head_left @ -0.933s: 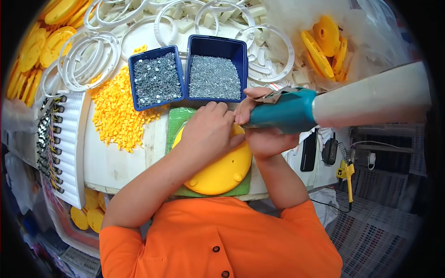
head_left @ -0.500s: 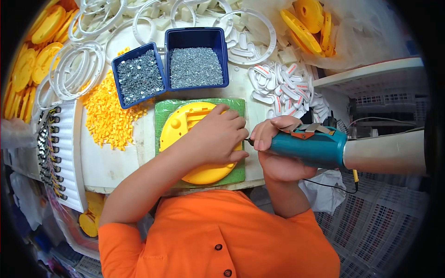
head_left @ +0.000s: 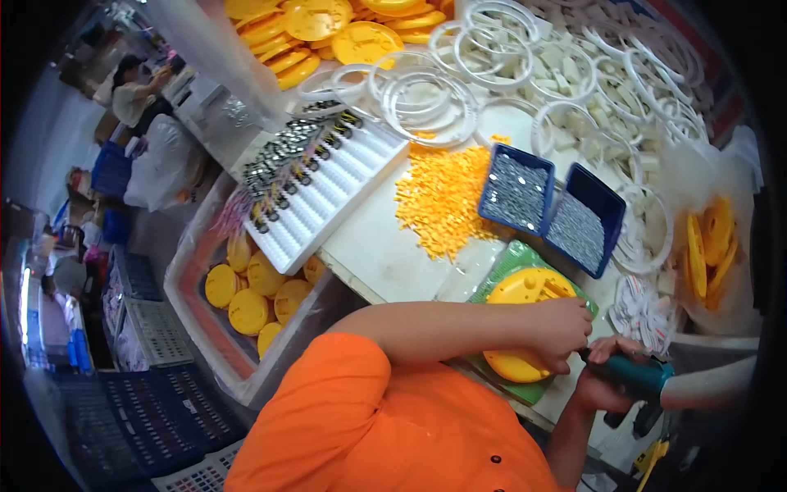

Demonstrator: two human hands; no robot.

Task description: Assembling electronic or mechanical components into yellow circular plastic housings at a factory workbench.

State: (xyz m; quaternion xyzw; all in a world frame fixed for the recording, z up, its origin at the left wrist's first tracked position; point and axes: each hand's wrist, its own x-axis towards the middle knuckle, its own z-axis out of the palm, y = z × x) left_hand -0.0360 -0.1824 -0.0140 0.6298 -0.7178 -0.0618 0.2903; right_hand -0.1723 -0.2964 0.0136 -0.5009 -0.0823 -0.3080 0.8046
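A round yellow plastic casing (head_left: 518, 289) lies on a green mat (head_left: 510, 261) on the worktable. My left hand (head_left: 561, 330) rests over the casing's right side, its fingers curled closed; whatever they pinch is too small or hidden to make out. In my right hand (head_left: 601, 392) is a teal electric screwdriver (head_left: 635, 375), gripped lengthwise with its dark tip pointing left at my left fingers. Beyond the mat stand two dark blue bins, one with small dark metal parts (head_left: 515, 193) and the other with silver screws (head_left: 576, 234).
Small yellow plastic pieces (head_left: 443, 197) are heaped left of the bins. A white foam tray (head_left: 328, 189) holds wired parts. White rings (head_left: 430, 107), yellow discs (head_left: 320, 20) and white strips (head_left: 641, 312) lie around. A lined crate (head_left: 184, 283) of yellow discs stands left. Another person (head_left: 135, 94) is far left.
My view has swung to the left, bringing the crate, the aisle and another person into sight. My hands keep their places at the casing and the screwdriver.
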